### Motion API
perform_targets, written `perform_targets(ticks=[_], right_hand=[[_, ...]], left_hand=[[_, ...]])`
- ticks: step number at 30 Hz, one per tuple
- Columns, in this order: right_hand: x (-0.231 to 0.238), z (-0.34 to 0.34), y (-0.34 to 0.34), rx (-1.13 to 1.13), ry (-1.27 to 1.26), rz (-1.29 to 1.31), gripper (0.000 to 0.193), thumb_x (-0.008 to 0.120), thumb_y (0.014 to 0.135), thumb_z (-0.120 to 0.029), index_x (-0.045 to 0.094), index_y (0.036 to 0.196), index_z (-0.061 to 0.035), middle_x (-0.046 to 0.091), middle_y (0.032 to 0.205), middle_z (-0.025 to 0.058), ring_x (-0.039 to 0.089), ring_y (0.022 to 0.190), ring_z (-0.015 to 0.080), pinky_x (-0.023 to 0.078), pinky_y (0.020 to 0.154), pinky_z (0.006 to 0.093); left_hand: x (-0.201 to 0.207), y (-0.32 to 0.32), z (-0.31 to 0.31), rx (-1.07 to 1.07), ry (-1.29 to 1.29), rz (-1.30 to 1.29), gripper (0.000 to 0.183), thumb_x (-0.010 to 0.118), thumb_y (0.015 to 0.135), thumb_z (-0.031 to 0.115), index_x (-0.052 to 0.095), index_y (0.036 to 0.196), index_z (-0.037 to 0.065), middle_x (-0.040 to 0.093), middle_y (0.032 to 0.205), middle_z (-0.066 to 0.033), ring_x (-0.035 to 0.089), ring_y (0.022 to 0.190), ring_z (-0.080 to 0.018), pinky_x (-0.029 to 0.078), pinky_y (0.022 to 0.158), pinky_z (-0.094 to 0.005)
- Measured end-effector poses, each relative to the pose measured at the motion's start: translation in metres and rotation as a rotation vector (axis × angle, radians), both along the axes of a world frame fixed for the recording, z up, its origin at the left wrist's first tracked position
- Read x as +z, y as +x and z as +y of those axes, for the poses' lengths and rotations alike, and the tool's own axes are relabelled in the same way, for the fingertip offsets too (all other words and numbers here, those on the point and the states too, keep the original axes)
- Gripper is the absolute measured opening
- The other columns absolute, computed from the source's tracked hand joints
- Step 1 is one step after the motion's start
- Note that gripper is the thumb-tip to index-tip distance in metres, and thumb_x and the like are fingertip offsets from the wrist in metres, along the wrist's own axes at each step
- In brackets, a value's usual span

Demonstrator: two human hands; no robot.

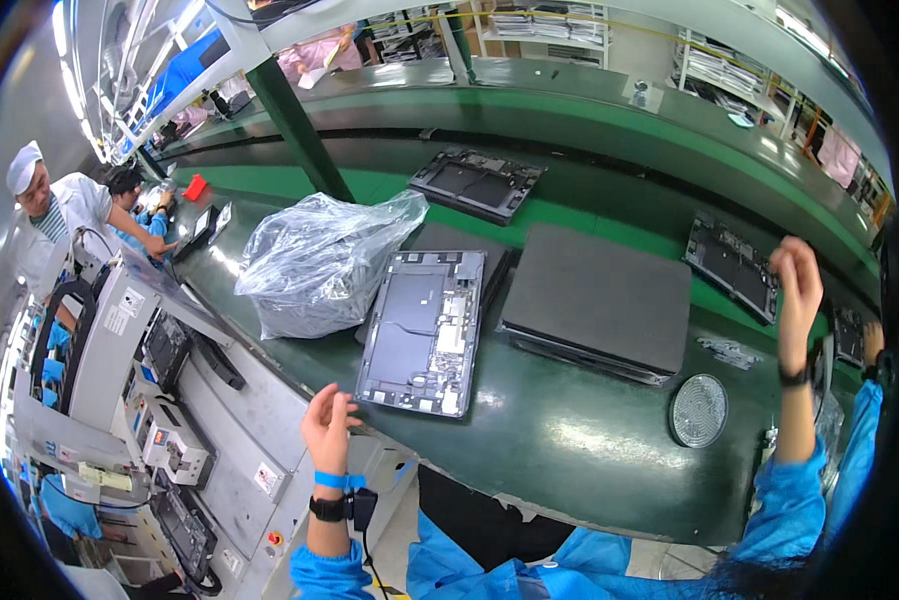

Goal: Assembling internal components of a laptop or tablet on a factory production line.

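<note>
Beside the near left corner of an opened tablet-like device is my left hand, fingers loosely bent and apart with nothing in them. The device's dark panels and pale circuit boards face up. My right hand is raised at the right, fingers loosely bent and no object visible in them. Its fingertips overlap the edge of another opened device in the picture; whether they touch it cannot be told. A stack of dark flat panels lies between the two devices. Both my wrists wear black bands.
A clear plastic bag stands left of the devices. Behind lies another opened device. A round ribbed glass dish sits near the green table's front. Machinery adjoins at left. Another person's hand is at far right.
</note>
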State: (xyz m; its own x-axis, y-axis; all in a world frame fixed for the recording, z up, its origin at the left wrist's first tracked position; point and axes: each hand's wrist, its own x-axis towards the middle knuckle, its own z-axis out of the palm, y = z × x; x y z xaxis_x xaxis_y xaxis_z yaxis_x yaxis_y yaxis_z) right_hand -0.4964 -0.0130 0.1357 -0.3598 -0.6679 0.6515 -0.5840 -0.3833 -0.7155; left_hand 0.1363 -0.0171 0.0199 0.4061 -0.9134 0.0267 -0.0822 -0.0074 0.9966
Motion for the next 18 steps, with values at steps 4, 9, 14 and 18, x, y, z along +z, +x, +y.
perform_targets(ticks=[4,9,14,18], right_hand=[[-0.015,0.045,0.210,0.738,0.560,0.176,0.033,0.072,0.086,-0.015,0.064,0.116,-0.0016,0.070,0.083,0.0054,0.069,0.077,0.0144,0.056,0.070,0.0297],[-0.129,0.004,0.337,0.952,0.907,-0.606,0.058,0.068,0.094,-0.023,0.043,0.137,0.0050,0.067,0.097,0.0101,0.067,0.075,0.0139,0.056,0.065,0.0273],[-0.121,-0.028,0.392,0.794,0.792,-0.645,0.035,0.069,0.090,-0.012,0.053,0.117,0.0055,0.066,0.092,0.0100,0.065,0.074,0.0133,0.054,0.065,0.0273],[-0.129,-0.034,0.407,0.452,0.630,-0.372,0.043,0.072,0.083,-0.006,0.053,0.120,0.0044,0.061,0.104,0.0113,0.062,0.082,0.0148,0.054,0.074,0.0301]], left_hand=[[0.015,0.003,-0.025,-0.152,0.268,0.089,0.031,0.065,0.093,0.006,0.059,0.119,-0.008,0.069,0.092,-0.0117,0.065,0.070,-0.0155,0.055,0.059,-0.0257],[0.012,0.004,-0.063,-0.356,0.112,0.176,0.032,0.063,0.095,0.010,0.060,0.121,-0.008,0.069,0.089,-0.0058,0.059,0.066,-0.0093,0.046,0.056,-0.0228],[-0.019,0.010,-0.114,-0.163,-0.115,-0.153,0.027,0.063,0.095,0.011,0.065,0.115,-0.007,0.069,0.101,-0.0070,0.061,0.085,-0.0118,0.048,0.076,-0.0262],[-0.022,-0.014,-0.115,-0.181,-0.042,-0.129,0.029,0.063,0.093,0.007,0.061,0.119,-0.006,0.067,0.110,-0.0102,0.061,0.096,-0.0142,0.048,0.085,-0.0282]])
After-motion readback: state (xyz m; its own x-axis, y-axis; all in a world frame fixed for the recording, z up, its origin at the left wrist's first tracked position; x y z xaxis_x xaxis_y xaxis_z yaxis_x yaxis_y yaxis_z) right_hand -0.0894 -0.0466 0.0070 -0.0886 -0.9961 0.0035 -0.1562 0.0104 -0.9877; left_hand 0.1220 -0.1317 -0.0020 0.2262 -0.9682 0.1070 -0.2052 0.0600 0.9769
